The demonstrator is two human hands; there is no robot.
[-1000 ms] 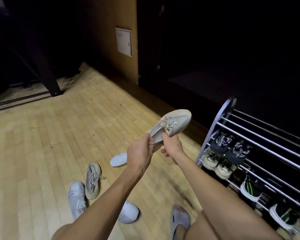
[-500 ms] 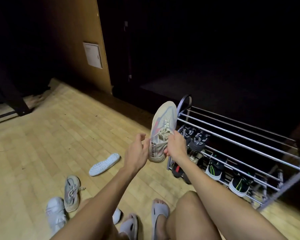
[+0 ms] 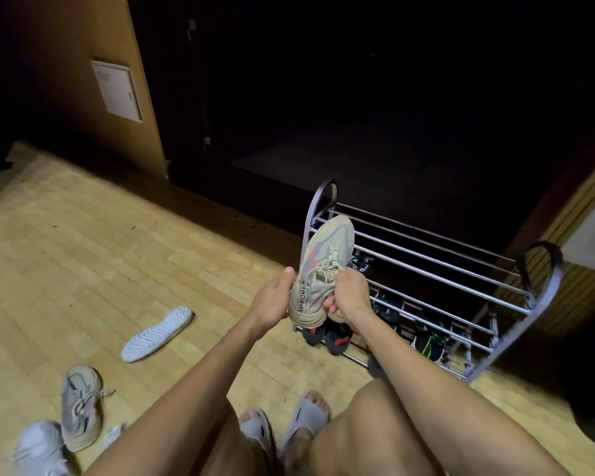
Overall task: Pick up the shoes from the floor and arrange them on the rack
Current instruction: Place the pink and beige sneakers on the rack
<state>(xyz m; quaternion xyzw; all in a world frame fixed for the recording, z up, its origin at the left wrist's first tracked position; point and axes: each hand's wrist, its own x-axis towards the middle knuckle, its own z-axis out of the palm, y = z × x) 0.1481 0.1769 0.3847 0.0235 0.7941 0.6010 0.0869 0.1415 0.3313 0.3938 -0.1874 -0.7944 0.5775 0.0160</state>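
Your left hand [image 3: 272,300] and right hand [image 3: 349,295] both have their grip closed on the heel end of a beige sneaker [image 3: 318,269], held in the air with its toe pointing up and away, over the near-left end of the shoe rack [image 3: 516,310]. The rack's metal bars carry dark shoes [image 3: 327,336] on the lower tiers; its top tier shows only bare bars. On the wooden floor [image 3: 83,269] to your left lie an upturned white sole [image 3: 157,334], a matching beige sneaker [image 3: 81,405] and a white shoe [image 3: 40,448] at the lower-left corner. Your feet wear grey slides [image 3: 306,419].
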